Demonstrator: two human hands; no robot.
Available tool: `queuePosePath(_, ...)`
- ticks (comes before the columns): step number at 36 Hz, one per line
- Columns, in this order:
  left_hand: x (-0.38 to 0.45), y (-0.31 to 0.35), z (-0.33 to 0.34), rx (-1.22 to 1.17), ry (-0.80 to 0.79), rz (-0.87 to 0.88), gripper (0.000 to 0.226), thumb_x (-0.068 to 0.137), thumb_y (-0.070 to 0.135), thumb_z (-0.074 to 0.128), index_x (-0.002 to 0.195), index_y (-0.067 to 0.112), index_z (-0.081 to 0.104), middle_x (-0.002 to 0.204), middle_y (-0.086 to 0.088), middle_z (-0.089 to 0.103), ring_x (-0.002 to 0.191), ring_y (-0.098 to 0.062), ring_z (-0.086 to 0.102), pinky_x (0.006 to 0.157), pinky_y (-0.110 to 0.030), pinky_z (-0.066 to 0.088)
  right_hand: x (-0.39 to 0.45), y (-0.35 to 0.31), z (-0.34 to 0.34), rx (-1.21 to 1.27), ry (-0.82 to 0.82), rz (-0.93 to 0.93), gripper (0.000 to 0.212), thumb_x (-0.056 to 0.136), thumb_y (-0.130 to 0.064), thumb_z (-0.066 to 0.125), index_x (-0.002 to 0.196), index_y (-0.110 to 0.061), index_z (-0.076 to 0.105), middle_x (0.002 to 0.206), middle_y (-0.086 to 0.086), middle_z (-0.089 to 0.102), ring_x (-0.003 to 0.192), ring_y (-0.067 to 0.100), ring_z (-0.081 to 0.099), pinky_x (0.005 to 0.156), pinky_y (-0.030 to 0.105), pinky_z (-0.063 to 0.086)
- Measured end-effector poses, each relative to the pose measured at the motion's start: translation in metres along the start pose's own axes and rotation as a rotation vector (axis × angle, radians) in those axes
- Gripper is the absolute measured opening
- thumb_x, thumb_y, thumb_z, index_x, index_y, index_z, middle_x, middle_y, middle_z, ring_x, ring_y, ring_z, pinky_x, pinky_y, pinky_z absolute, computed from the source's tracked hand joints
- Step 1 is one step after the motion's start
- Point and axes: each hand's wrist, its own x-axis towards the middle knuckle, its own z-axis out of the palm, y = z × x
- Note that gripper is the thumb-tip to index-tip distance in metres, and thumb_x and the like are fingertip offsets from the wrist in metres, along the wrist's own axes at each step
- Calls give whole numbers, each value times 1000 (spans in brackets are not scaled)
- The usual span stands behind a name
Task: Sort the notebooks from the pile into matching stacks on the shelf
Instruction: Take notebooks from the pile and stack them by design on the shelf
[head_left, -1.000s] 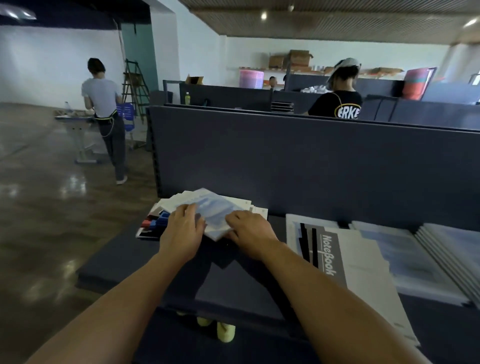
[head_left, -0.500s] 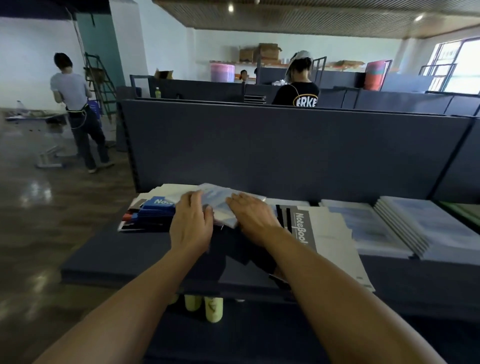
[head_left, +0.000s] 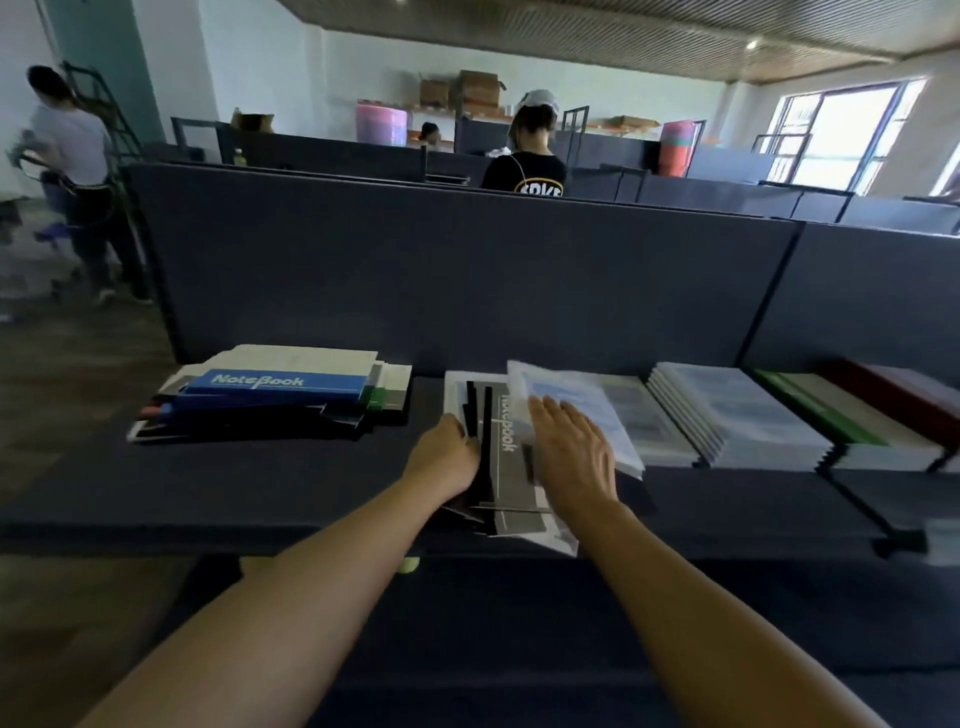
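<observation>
Right hand (head_left: 571, 457) flat, fingers straight, pressing pale blue notebook (head_left: 566, 410) onto grey notebook stack (head_left: 506, 467); left hand (head_left: 447, 460) curled, gripping stack edge.

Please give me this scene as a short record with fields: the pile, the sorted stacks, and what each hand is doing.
pile: mixed notebooks, blue "NoteBook" cover on top, left on the dark shelf
grey stack: grey-and-black striped notebooks, centre
carried item: pale blue-white notebook, lying over the grey stack and its right neighbour
left hand: at the grey stack's left edge; grip unclear
right hand: fingers straight, flat on the pale notebook
further stacks: pale blue, green, red, right
</observation>
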Motion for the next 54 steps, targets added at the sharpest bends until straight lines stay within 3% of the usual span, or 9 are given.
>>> queuePosePath(10, 12, 10, 18, -65, -32, -206, 65, 91, 23, 62, 143, 6, 28, 130, -14, 53, 108, -28, 58, 70, -30, 45, -13, 5, 10, 221, -49, 43, 66, 90, 3, 43, 150, -17, 25, 157, 2, 24, 145, 15, 18, 115, 26, 17)
queuePosePath(17, 21, 7, 23, -440, -105, -366, 52, 78, 20, 73, 122, 0, 54, 112, -20, 64, 100, -36, 64, 86, -45, 55, -15, 10, 11, 211, -44, 8, 66, 91, 4, 42, 151, -15, 22, 158, 5, 21, 146, 20, 16, 116, 29, 15)
queuePosePath(22, 12, 15, 11, -545, -141, -325, 28, 83, 7, 69, 110, 6, 62, 93, -18, 68, 78, -33, 66, 61, -34, 54, -13, 12, 9, 233, 108, -10, 63, 91, 5, 48, 149, -12, 29, 153, 13, 31, 141, 29, 30, 115, 37, 22)
queuePosePath(25, 5, 17, -10, -608, -153, -275, 28, 85, 7, 69, 111, 12, 62, 92, -14, 68, 79, -31, 64, 62, -33, 51, -7, 18, 2, 279, 219, 35, 61, 93, 4, 50, 148, -15, 34, 151, 11, 35, 139, 27, 35, 112, 37, 28)
queuePosePath(29, 5, 1, -50, -634, -75, -254, 31, 87, 12, 67, 117, 13, 60, 103, -12, 67, 93, -30, 62, 80, -40, 51, 0, 30, -6, 382, 288, 145, 66, 89, 9, 50, 147, -20, 36, 151, 7, 37, 137, 25, 37, 106, 41, 38)
queuePosePath(35, 14, -44, -111, -675, 220, -385, 30, 87, 11, 68, 114, 6, 57, 100, -14, 62, 83, -30, 58, 70, -36, 46, 6, 39, -1, 404, 282, 257, 75, 86, 14, 45, 149, -25, 33, 153, 1, 34, 139, 22, 34, 107, 37, 34)
queuePosePath(45, 18, -77, -127, -295, 380, -346, 47, 81, 10, 74, 123, 1, 54, 118, -21, 61, 106, -37, 58, 81, -39, 46, 15, 28, 4, 415, 251, 259, 71, 88, 13, 42, 147, -27, 36, 153, -1, 34, 138, 21, 35, 106, 34, 33)
queuePosePath(50, 22, -65, -118, -92, 354, -209, 77, 81, 13, 75, 143, 10, 28, 133, -22, 47, 119, -41, 49, 91, -45, 44, 20, 8, 5, 326, 227, 43, 60, 92, 2, 51, 146, -19, 37, 149, 7, 40, 133, 26, 42, 103, 36, 38)
queuePosePath(54, 22, -58, -109, -40, 315, -178, 79, 80, 10, 72, 143, 15, 24, 126, -20, 50, 109, -38, 54, 77, -40, 44, 27, -17, 2, 149, 35, -118, 60, 93, -1, 47, 148, -18, 31, 145, 4, 39, 129, 22, 42, 99, 31, 39)
